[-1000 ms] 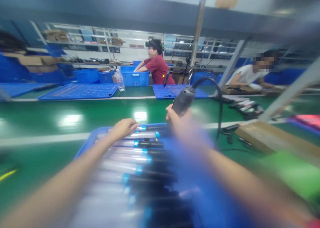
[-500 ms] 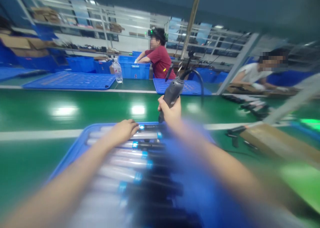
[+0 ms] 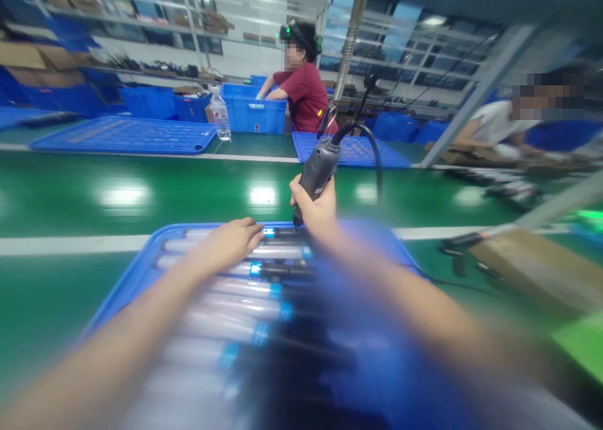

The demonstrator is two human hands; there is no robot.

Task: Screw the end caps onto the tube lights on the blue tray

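Note:
My right hand (image 3: 316,203) is wrapped around a dark grey electric screwdriver (image 3: 320,166), held tilted with its tip down at the black end of the farthest tube (image 3: 288,234). That tube has a pale clear body, a blue band and a black end. Over its pale part lies my left hand (image 3: 238,238), fingers bent and pressed on it near the band. Several similar tubes (image 3: 235,268) lie side by side in a blue tray (image 3: 155,238), the nearer ones blurred. Whether the screwdriver tip touches a screw is too small to tell.
A cable and a metal spring (image 3: 348,53) rise from the screwdriver. Across the green bench stand a plastic bottle (image 3: 220,116), blue lids (image 3: 127,135) and a blue crate (image 3: 254,113) with a person in red reaching in. At right are a cardboard box (image 3: 532,267) and another person.
The view has tilted and shifted a little. My right hand and the screwdriver have moved slightly left in the picture; both hands keep their hold.

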